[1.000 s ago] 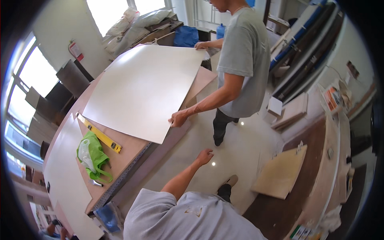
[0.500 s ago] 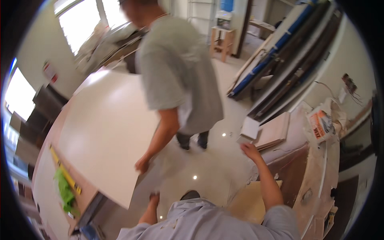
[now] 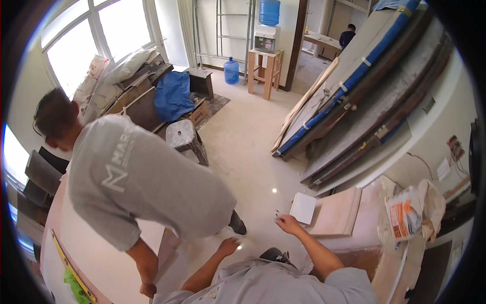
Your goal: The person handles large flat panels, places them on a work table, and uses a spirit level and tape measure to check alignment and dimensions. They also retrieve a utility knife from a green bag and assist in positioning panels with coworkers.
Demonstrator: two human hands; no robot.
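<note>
My left hand [image 3: 229, 247] hangs over the floor beside the co-worker, fingers loosely bent and nothing visible in them. Out in front, my right hand [image 3: 287, 223] is near the corner of a small white box [image 3: 303, 208]; its fingers are partly curled and I see no thing held. The box rests against flat pinkish boards [image 3: 335, 212]. At left a co-worker in a grey shirt [image 3: 152, 177] leans over a large pale panel [image 3: 96, 243], with one hand [image 3: 147, 271] low at its near edge.
A yellow level [image 3: 71, 263] and a green cloth [image 3: 76, 288] lie at lower left. A stool [image 3: 183, 136] stands behind the co-worker. Large panels with blue edging [image 3: 349, 83] lean at right. A white-and-orange bag [image 3: 405, 215] sits on the right-hand bench. A water dispenser [image 3: 267, 38] stands farther back.
The co-worker has moved left and bent over the panel. My right hand has drawn slightly left from the white box, which stays by the boards. My left hand has risen forward. The view has tilted up.
</note>
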